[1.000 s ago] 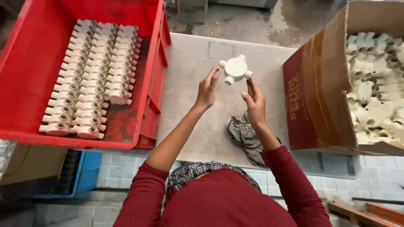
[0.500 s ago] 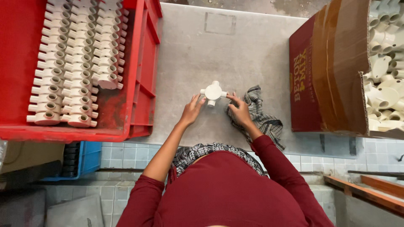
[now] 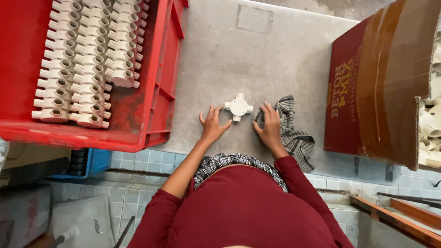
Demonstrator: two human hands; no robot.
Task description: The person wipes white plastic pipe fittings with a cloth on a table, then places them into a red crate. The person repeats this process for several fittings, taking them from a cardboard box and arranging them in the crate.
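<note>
A white four-way round fitting (image 3: 238, 107) lies flat on the grey table (image 3: 257, 59) in front of me. My left hand (image 3: 212, 125) rests just left of it with fingers spread, not gripping it. My right hand (image 3: 269, 125) lies to its right, fingers spread on a checked cloth (image 3: 294, 133). Neither hand holds the fitting.
A red crate (image 3: 151, 92) at the left holds several rows of white fittings (image 3: 82, 59). A brown cardboard box (image 3: 376, 87) at the right holds more white fittings (image 3: 432, 133). The table's tiled front edge runs below my hands.
The fitting, held up between both hands before, now lies on the table. Both hands have let go and rest beside it.
</note>
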